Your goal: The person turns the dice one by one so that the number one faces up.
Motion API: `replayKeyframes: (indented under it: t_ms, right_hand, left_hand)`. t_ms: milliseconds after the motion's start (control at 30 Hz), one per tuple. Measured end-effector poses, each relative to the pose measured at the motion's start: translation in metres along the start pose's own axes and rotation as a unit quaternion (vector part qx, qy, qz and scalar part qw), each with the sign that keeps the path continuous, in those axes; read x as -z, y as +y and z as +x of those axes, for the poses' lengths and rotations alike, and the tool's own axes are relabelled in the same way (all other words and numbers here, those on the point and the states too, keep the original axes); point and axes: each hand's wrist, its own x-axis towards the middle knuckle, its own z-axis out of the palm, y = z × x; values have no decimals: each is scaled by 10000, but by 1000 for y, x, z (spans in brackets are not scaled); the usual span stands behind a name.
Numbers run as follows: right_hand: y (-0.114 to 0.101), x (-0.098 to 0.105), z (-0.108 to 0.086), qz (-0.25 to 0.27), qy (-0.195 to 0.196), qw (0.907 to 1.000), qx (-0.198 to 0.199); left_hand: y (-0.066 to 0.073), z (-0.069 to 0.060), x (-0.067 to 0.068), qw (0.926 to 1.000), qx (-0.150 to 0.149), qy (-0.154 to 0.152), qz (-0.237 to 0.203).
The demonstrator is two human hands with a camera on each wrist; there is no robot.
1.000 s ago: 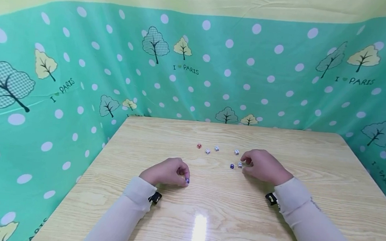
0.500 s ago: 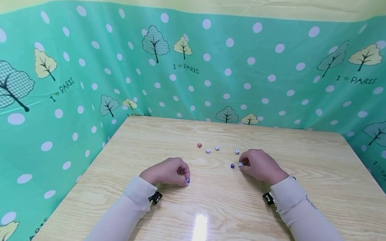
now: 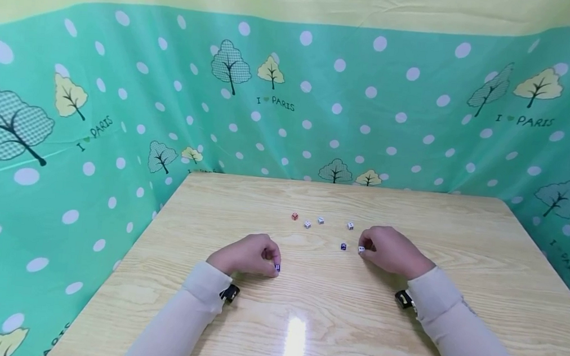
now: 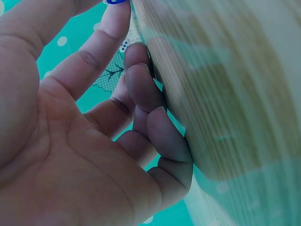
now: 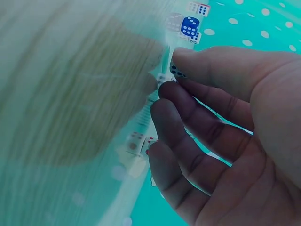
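On the left of the table, my left hand (image 3: 248, 254) pinches a blue die (image 3: 277, 268) between thumb and forefinger. Only a sliver of that die shows at the top of the left wrist view. My right hand (image 3: 390, 249) pinches a white die (image 3: 361, 250) at the table surface; its dark pips show beside the thumb in the right wrist view. A second blue die (image 3: 343, 246) lies just left of the right hand. Farther back are a white die (image 3: 350, 226), two more white dice near the middle, and a red die (image 3: 294, 217).
The wooden table (image 3: 314, 305) reaches back to a green curtain (image 3: 337, 109) printed with dots and trees. That curtain also hangs along the left and right sides. A bright light reflection (image 3: 294, 348) lies on the near tabletop.
My right hand has closed its fingers on the white die and drawn it right and slightly nearer, away from the blue die. The left hand stays in place with its die.
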Motion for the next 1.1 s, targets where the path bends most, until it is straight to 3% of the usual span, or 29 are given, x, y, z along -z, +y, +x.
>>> replayKeyframes:
  t_ms: [400,867,1100]
  right_hand:
    - [3,1,-25,332,-91,9993,119]
    - [5,0,-68,188,-31,9995,271]
    - [4,0,-80,112,-51,9998,143]
  left_hand:
    - [2,-2,1,10000,79,7,10]
    - [4,-1,0,9999,94,-21,-76]
    - [2,-1,0,9999,146,-25,-90]
